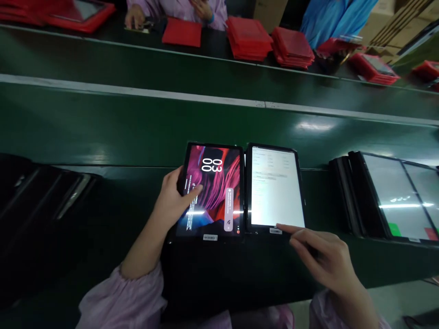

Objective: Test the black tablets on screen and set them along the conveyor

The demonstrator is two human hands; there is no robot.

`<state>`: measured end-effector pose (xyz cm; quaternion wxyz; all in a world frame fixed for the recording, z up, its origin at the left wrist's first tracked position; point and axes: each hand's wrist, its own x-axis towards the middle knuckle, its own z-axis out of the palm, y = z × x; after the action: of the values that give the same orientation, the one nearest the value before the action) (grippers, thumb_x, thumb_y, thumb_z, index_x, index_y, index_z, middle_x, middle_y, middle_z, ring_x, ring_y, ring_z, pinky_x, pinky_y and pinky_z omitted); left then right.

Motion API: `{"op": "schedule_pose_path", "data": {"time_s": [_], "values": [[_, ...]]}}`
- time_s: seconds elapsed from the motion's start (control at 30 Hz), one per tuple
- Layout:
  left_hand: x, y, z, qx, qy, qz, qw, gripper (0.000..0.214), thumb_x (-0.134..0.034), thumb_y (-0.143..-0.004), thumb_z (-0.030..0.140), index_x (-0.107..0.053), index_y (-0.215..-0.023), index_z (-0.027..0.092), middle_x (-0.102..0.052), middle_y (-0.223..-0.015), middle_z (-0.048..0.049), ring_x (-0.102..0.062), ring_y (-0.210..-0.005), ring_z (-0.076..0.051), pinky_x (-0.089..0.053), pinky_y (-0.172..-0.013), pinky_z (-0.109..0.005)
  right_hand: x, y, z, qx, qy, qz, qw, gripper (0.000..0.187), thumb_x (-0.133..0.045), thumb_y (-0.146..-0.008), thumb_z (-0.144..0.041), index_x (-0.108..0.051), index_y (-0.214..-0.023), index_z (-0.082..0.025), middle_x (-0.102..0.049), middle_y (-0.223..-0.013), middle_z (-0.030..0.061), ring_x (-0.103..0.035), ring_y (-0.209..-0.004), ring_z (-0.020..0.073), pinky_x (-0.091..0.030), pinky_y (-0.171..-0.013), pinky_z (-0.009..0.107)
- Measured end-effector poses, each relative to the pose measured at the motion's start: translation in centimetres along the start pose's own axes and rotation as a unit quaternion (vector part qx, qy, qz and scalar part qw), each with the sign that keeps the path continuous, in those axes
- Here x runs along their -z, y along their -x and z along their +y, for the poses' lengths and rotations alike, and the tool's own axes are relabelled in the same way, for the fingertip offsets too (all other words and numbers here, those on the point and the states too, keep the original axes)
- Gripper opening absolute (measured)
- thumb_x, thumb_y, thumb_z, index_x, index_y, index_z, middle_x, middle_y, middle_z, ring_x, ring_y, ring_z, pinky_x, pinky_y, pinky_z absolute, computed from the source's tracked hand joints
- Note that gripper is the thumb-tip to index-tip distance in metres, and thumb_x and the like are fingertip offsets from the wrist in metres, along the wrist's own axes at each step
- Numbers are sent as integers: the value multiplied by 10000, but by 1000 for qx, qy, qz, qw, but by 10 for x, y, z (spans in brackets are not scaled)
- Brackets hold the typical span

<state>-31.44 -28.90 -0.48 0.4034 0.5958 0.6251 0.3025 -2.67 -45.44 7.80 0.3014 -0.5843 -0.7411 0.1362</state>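
Note:
Two tablets lie side by side on a dark mat in front of me. The left tablet (214, 201) is lit with a pink and red lock screen reading 03 00, turned sideways. My left hand (169, 201) grips its left edge, thumb over the screen and the other fingers hidden behind the tablet. The right tablet (276, 196) shows a mostly white page with small text too fine to read. My right hand (318, 251) has its index finger stretched to the lower edge of that screen, near a small white label (275, 231). Its other fingers are bent and hold nothing.
More tablets (394, 196) lean in a stack at the right, and dark flat devices (44, 196) lie at the left. Beyond the green bench (144, 123), a raised shelf carries red padded sleeves (248, 36). A co-worker's hand (135, 17) is behind it.

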Motion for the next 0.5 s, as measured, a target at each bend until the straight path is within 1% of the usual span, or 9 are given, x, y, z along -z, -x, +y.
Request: {"op": "schedule_pose_path", "data": {"time_s": [0.03,0.1,0.13,0.17,0.23,0.3,0.4,0.47,0.5], "values": [[-1,0,5,-4,-30,4,1000,963,-776,-737,543,-513,-1568,133,-497,-1650,-258,-458,-1576,-435,-395,-1285,-617,0,0,0,2,-1,-2,1000,274,-574,-1010,-191,-635,-749,-252,-869,-934,66,-628,-379,127,-509,-399,255],[1,3,12,2,-32,15,999,1131,-848,-663,537,-437,-1634,128,-352,-1752,-246,-277,-1669,-430,-295,-1340,-591,1,1,-1,7,-4,-1,1000,262,-577,-1009,-182,-637,-764,-252,-869,-923,63,-708,-455,153,-544,-436,249],[4,5,14,2,-15,15,1000,1138,-847,-680,543,-412,-1655,147,-315,-1779,-225,-230,-1688,-415,-279,-1349,-575,1,2,-1,10,-6,1,1000,253,-581,-1008,-175,-639,-774,-252,-869,-920,62,-745,-501,168,-558,-456,245],[7,7,15,7,14,14,1000,1085,-825,-723,542,-415,-1659,179,-318,-1789,-198,-222,-1694,-395,-287,-1349,-561,2,4,-1,11,-5,4,1000,243,-586,-1004,-167,-641,-784,-252,-869,-916,63,-770,-541,181,-567,-472,241],[14,9,14,37,85,16,996,888,-746,-834,506,-468,-1635,246,-403,-1767,-142,-263,-1687,-362,-338,-1333,-535,2,6,0,11,0,12,1000,228,-595,-1000,-159,-645,-799,-253,-869,-918,68,-783,-563,190,-573,-480,235],[21,8,12,85,141,19,986,754,-690,-889,434,-525,-1600,246,-521,-1700,-127,-326,-1664,-359,-402,-1305,-514,2,7,1,7,5,12,1000,225,-601,-1000,-164,-645,-799,-254,-870,-927,70,-750,-512,174,-567,-468,234],[27,5,10,135,184,27,973,693,-694,-868,314,-596,-1544,197,-639,-1600,-129,-398,-1628,-367,-451,-1279,-484,2,5,2,4,3,10,1000,234,-603,-1002,-174,-641,-784,-250,-870,-931,61,-628,-387,123,-519,-412,230],[28,3,11,140,208,34,967,644,-696,-843,246,-654,-1484,211,-665,-1576,-110,-427,-1614,-352,-439,-1290,-484,1,2,2,8,0,8,1000,245,-598,-1002,-161,-638,-776,-246,-871,-937,52,-582,-356,101,-489,-385,225],[27,3,13,143,219,38,964,614,-692,-837,220,-682,-1451,228,-674,-1568,-95,-435,-1611,-339,-431,-1296,-486,1,1,1,10,0,8,1000,251,-593,-1005,-154,-636,-775,-243,-872,-943,52,-590,-364,98,-490,-388,221]]}}
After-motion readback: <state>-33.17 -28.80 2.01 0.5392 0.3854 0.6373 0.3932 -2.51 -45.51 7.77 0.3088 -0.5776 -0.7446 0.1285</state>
